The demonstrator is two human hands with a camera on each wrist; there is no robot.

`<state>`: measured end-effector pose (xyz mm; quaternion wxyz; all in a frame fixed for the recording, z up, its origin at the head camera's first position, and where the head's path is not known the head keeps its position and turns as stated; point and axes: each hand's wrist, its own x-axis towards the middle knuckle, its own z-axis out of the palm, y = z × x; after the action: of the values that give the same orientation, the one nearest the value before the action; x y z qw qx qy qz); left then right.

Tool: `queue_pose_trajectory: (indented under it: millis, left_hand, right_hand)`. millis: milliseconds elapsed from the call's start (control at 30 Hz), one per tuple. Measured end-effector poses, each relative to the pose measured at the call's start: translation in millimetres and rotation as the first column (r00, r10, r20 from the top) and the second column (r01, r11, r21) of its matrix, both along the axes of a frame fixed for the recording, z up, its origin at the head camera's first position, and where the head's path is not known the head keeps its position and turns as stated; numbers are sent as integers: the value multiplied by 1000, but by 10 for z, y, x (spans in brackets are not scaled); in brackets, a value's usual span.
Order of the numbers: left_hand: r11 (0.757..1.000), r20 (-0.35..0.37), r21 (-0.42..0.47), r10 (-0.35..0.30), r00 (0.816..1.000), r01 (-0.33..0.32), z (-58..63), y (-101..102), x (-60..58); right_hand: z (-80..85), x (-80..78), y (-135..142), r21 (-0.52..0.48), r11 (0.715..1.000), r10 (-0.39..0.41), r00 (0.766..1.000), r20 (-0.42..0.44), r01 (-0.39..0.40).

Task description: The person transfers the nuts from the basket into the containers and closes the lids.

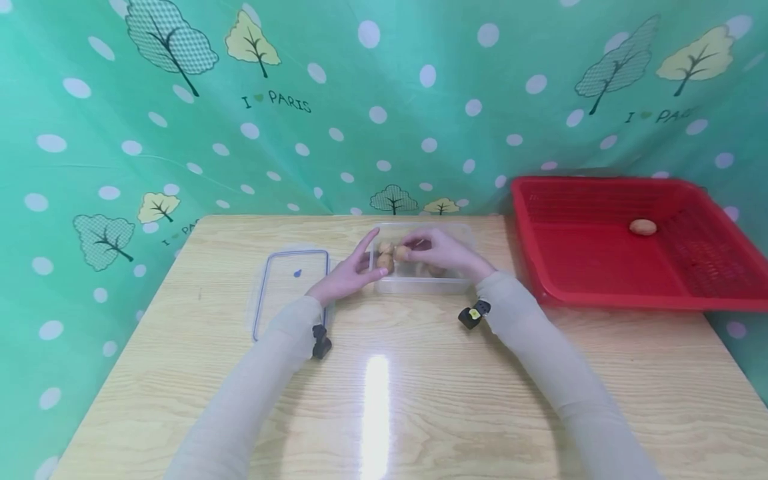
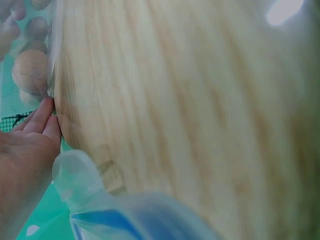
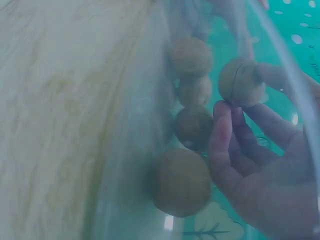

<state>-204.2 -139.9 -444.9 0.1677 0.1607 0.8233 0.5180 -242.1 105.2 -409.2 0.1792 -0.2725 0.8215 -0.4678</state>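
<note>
My right hand (image 1: 441, 248) is inside a clear plastic box (image 1: 423, 287), its thumb and fingertips pinching a walnut (image 3: 241, 82) with a visible seam. Other walnuts (image 1: 386, 263) rest on the box floor; in the right wrist view several line the near wall, the largest being a walnut (image 3: 182, 182) at the bottom. At the box's left end is my left hand (image 1: 347, 275), spread, with thumb toward the near corner and forefinger extended toward the back. Its fingertips meet the clear wall in the left wrist view, where a walnut (image 2: 31, 71) shows just behind.
A clear lid with a blue seal (image 1: 292, 253) lies left of the box, partly under the left forearm. On the right stands a red plastic basket (image 1: 576, 297) with a single walnut (image 1: 643, 227) in it. A green patterned cloth (image 1: 384, 133) hangs behind the wooden table (image 1: 432, 387).
</note>
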Motion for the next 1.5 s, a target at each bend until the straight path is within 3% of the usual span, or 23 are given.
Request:
queue_pose_trajectory:
  millis: [233, 567, 1033, 1500]
  left_hand:
    - [999, -3, 33, -20, 1000, 20, 20, 30, 19]
    - [1000, -8, 14, -3, 1000, 3, 24, 23, 17]
    - [1000, 2, 13, -4, 1000, 4, 33, 13, 18]
    - [999, -8, -29, 17, 1000, -17, 14, 17, 23]
  right_hand:
    - [-77, 16, -14, 36, 999, 10, 1000, -2, -10]
    - [-127, -7, -57, -24, 999, 32, 999, 2, -32]
    - [-95, 26, -64, -10, 999, 32, 999, -37, -33]
    - [-98, 5, -36, 3, 1000, 13, 1000, -2, -13]
